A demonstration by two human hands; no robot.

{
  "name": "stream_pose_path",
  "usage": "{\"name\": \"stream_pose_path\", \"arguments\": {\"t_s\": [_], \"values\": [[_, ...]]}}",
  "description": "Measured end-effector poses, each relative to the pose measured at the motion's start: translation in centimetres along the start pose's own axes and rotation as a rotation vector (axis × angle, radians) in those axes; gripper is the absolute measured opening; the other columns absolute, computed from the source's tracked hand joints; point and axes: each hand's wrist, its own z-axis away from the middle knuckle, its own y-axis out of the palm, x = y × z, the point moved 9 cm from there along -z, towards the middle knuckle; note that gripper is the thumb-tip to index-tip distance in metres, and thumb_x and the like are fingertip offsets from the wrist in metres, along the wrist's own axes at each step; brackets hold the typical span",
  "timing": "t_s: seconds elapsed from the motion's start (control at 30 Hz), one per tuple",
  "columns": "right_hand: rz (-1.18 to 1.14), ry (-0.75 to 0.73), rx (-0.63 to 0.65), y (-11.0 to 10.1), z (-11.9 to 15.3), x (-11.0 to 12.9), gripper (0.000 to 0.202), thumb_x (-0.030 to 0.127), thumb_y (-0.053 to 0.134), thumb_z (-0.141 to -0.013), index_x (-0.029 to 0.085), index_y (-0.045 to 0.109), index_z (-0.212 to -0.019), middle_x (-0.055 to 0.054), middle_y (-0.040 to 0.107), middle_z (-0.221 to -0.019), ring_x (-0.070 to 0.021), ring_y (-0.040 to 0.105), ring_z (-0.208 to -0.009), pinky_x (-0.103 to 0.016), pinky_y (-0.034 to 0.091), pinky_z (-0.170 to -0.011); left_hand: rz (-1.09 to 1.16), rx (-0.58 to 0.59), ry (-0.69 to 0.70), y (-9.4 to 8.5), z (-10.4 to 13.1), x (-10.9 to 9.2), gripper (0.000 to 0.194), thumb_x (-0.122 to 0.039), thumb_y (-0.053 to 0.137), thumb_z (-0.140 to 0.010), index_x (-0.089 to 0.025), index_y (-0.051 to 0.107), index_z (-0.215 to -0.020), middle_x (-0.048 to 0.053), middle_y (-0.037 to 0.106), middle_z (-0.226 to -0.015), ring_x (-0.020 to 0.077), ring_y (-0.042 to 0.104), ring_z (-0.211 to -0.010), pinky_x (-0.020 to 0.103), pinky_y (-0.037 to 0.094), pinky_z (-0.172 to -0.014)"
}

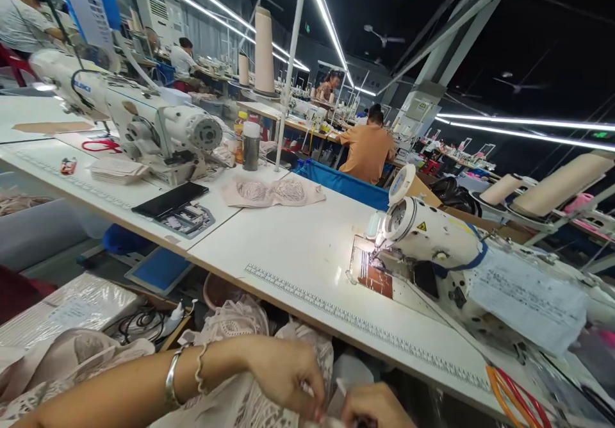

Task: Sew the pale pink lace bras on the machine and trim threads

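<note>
The left hand [291, 373], below the table [298, 239] at its near edge, bends its fingertips together and pinches pale cloth [337, 401]; the right hand [375, 407], just beside it, curls against the same cloth, but its lower part is cut off, so I cannot tell whether it grips. Lace [235, 325] lies heaped around the left forearm, also below the table's near edge. Farther left below the table, a wrapped pack [72, 309] bears a label too small to read. On the table's right, a sewing machine [432, 232] has a yellow warning triangle on its head and a sheet [528, 296] covered in writing, not legible here. On the table's left, another machine [144, 114] shows blue letters, of which "UKI" can be read. The tabletop is white and glossy, with a ruler [360, 325] printed along the near edge, its figures too fine to make out. A bra [276, 192] lies at the table's far side, left of center. Beyond the table, people sit among rows of machines under strip lights [331, 24] and a dark ceiling hung with fans [384, 37].
</note>
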Motion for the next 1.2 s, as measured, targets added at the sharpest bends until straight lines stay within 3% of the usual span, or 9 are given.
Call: {"name": "stream_pose_path", "arguments": {"t_s": [0.13, 0.2, 0.27, 0.33, 0.43, 0.5, 0.6, 0.93, 1.2], "values": [[-0.03, 0.165, -0.179, -2.3, 0.4, 0.5, 0.046, 0.052, 0.058, -0.094, 0.02, 0.056, -0.061, 0.0, 0.059, -0.061, -0.0154, 0.053, -0.059, -0.026, 0.036, -0.056, -0.051, -0.049, -0.097, -2.0, 1.4, -0.9, 0.016, -0.014, 0.056, -0.09, -0.016, 0.062, -0.075, -0.002, 0.057, -0.064, 0.0102, 0.047, -0.057, 0.021, 0.035, -0.056], [-0.223, 0.197, -0.176, -2.3, 0.6, 0.3, 0.051, 0.059, 0.061, -0.091, 0.02, 0.048, -0.06, -0.001, 0.058, -0.064, -0.0151, 0.051, -0.06, -0.026, 0.036, -0.057, 0.024, -0.088, -0.207, -2.8, 2.0, 0.2, 0.018, -0.023, 0.067, -0.087, -0.017, 0.058, -0.072, -0.003, 0.054, -0.067, 0.0101, 0.045, -0.058, 0.021, 0.033, -0.055], [-0.459, 0.237, -0.186, -1.8, 0.8, -0.6, 0.056, 0.063, 0.065, -0.086, 0.02, 0.042, -0.059, -0.003, 0.062, -0.069, -0.0145, 0.049, -0.061, -0.027, 0.035, -0.057, 0.122, -0.148, -0.259, -3.2, 2.5, 1.1, 0.033, -0.028, 0.079, -0.076, -0.018, 0.05, -0.069, -0.004, 0.048, -0.072, 0.0099, 0.041, -0.061, 0.021, 0.031, -0.056], [-0.649, 0.283, -0.229, -1.2, 1.1, -1.6, 0.06, 0.066, 0.068, -0.083, 0.021, 0.039, -0.056, -0.002, 0.057, -0.063, -0.0131, 0.045, -0.058, -0.026, 0.031, -0.055, 0.289, -0.201, -0.242, -2.9, 2.6, 1.5, 0.041, -0.03, 0.082, -0.072, -0.018, 0.043, -0.067, -0.004, 0.043, -0.074, 0.0102, 0.038, -0.064, 0.022, 0.031, -0.059], [-0.837, 0.353, -0.268, 0.1, 1.5, -2.8, 0.06, 0.066, 0.074, -0.077, 0.02, 0.042, -0.054, 0.002, 0.048, -0.053, -0.0107, 0.039, -0.051, -0.025, 0.025, -0.05, 0.677, -0.274, -0.214, -1.7, 2.7, 2.4, 0.048, -0.04, 0.077, -0.08, -0.018, 0.039, -0.061, -0.003, 0.042, -0.07, 0.0106, 0.037, -0.064, 0.023, 0.031, -0.06], [-0.924, 0.38, -0.254, 1.0, 1.5, -3.0, 0.059, 0.066, 0.076, -0.075, 0.019, 0.046, -0.055, 0.002, 0.049, -0.052, -0.0097, 0.039, -0.048, -0.024, 0.024, -0.047, 0.925, -0.338, -0.227, -0.7, 2.8, 3.3, 0.051, -0.045, 0.081, -0.077, -0.016, 0.042, -0.059, -0.003, 0.044, -0.065, 0.0096, 0.037, -0.06, 0.023, 0.028, -0.056], [-1.01, 0.408, -0.258, 1.6, 1.7, -3.0, 0.059, 0.066, 0.076, -0.075, 0.019, 0.048, -0.056, 0.001, 0.053, -0.053, -0.009, 0.039, -0.046, -0.022, 0.023, -0.044, 1.123, -0.416, -0.232, 0.5, 2.8, 4.4, 0.052, -0.045, 0.086, -0.07, -0.016, 0.044, -0.058, -0.005, 0.042, -0.056, 0.0071, 0.034, -0.051, 0.02, 0.025, -0.05], [-1.182, 0.391, -0.295, 1.8, 2.1, -2.4, 0.063, 0.067, 0.08, -0.07, 0.02, 0.041, -0.055, 0.006, 0.04, -0.047, -0.0056, 0.027, -0.041, -0.02, 0.018, -0.039, 1.245, -0.559, -0.182, 0.8, 2.7, 4.5, 0.058, -0.043, 0.088, -0.066, -0.018, 0.036, -0.058, -0.009, 0.036, -0.049, 0.0034, 0.03, -0.041, 0.014, 0.03, -0.041], [-1.167, 0.332, -0.251, 1.5, 1.9, -2.0, 0.061, 0.064, 0.078, -0.075, 0.02, 0.042, -0.054, 0.006, 0.041, -0.046, -0.0059, 0.028, -0.04, -0.021, 0.019, -0.04, 1.184, -0.534, -0.164, 0.4, 2.7, 3.7, 0.056, -0.043, 0.087, -0.07, -0.018, 0.039, -0.058, -0.009, 0.036, -0.049, 0.0028, 0.026, -0.042, 0.014, 0.024, -0.04]]}}
